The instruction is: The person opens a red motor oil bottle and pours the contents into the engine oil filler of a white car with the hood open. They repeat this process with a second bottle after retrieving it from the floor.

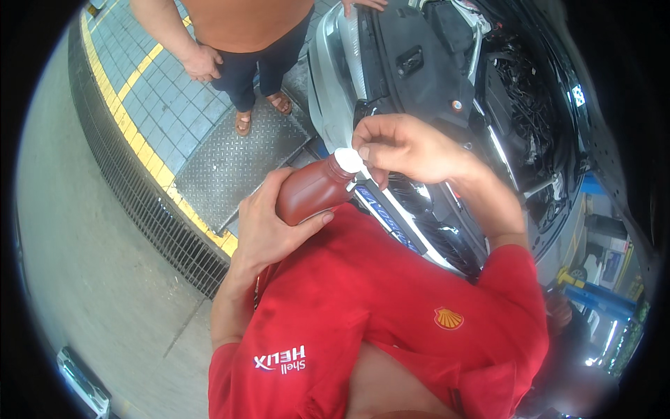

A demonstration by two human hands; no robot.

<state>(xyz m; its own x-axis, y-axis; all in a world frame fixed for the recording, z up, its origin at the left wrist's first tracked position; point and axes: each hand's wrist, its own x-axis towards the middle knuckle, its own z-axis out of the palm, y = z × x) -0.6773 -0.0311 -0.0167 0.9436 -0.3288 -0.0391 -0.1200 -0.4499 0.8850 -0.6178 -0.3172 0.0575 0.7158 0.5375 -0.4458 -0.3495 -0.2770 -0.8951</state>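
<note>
My left hand [269, 227] is wrapped around a small reddish-brown plastic bottle [314, 192], holding it tilted with the neck up and to the right. My right hand [405, 146] pinches the bottle's white cap [347, 160] with thumb and fingertips. Both hands are in front of my red shirt [377, 307], just short of the open engine bay [502, 98] of a white car.
Another person [244, 42] in an orange top, dark trousers and sandals stands on a metal checker plate [237, 157] beside the car's front. A yellow line and a long floor grating [139, 202] run diagonally at left. Blue lift equipment [593, 297] is at lower right.
</note>
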